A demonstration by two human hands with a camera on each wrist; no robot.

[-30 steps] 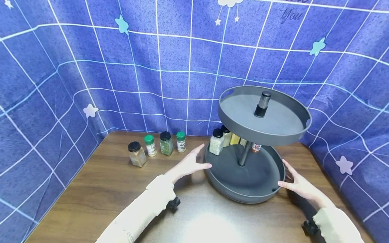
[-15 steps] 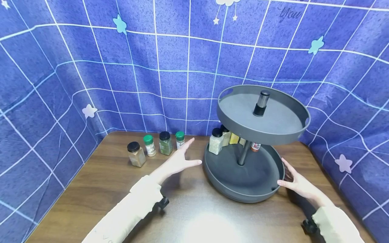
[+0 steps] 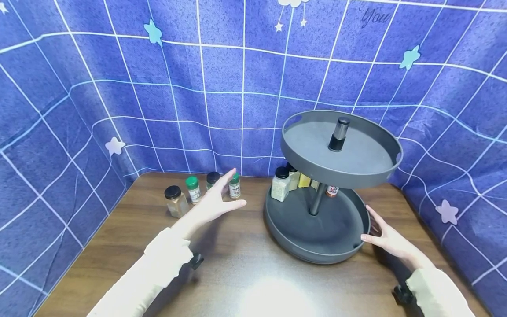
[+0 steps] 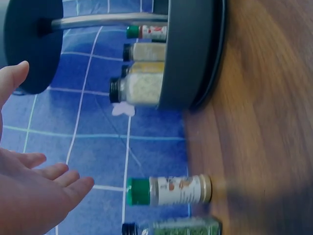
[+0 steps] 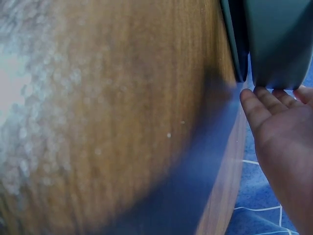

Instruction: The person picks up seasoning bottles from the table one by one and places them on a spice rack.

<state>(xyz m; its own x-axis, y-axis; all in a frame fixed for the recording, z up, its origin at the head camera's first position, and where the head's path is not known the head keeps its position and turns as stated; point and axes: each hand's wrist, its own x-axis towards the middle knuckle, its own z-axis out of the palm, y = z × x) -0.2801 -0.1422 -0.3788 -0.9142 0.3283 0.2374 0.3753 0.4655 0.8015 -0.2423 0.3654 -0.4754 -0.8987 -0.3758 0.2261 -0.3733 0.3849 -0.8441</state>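
My left hand (image 3: 215,203) is held over the table with thumb and fingers spread and nothing in them. In the head view it overlaps a black-capped spice jar (image 3: 212,178). Close beside its fingers stands a green-capped spice shaker (image 3: 235,188), also upright on the table; the left wrist view shows the shaker (image 4: 168,190) sideways, apart from the hand (image 4: 39,196). With spread fingers, my right hand (image 3: 390,240) touches the outer wall of the grey two-tier turntable (image 3: 317,251). Its fingertips meet that wall (image 5: 279,63) in the right wrist view.
Another green-capped shaker (image 3: 193,189) and a black-capped jar of tan powder (image 3: 176,203) stand at the left. The turntable's lower tier bears a white-filled jar (image 3: 280,187) and several other containers. The upper tier (image 3: 356,145) overhangs them. A blue gridded curtain (image 3: 222,105) hangs behind.
My left hand has drawn away from the turntable and moved left to the spice jars, fingers still spread. The right hand has stayed at the turntable's right side.
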